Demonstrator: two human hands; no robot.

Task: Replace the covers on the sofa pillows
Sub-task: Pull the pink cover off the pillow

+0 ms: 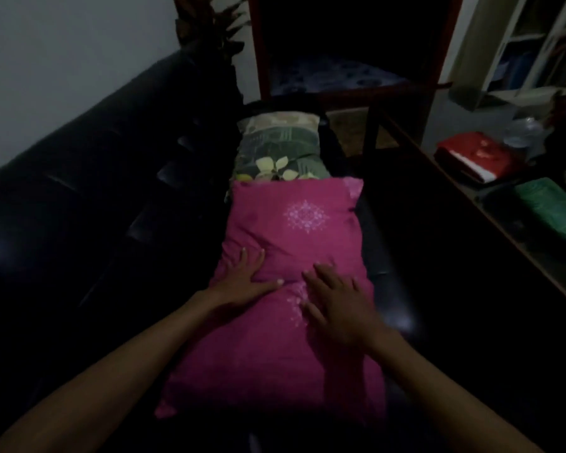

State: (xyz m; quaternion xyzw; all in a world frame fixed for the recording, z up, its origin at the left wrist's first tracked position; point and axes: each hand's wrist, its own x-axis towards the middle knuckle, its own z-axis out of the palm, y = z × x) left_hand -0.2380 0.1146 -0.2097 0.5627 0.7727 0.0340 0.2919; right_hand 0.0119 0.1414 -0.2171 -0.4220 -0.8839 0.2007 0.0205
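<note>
Head view: pink pillow lies lengthwise on the dark sofa, its far edge overlapping a green floral pillow. Left hand and right hand press flat on its middle, fingers straight and spread. Folded red cloth and green cloth sit on the desk, right.

Left hand and right hand — both flat, fingers spread.

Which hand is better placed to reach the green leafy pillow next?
Probably the left hand: it rests farther up the pink pillow, nearer the green pillow. The right hand lies flat lower down.
</note>
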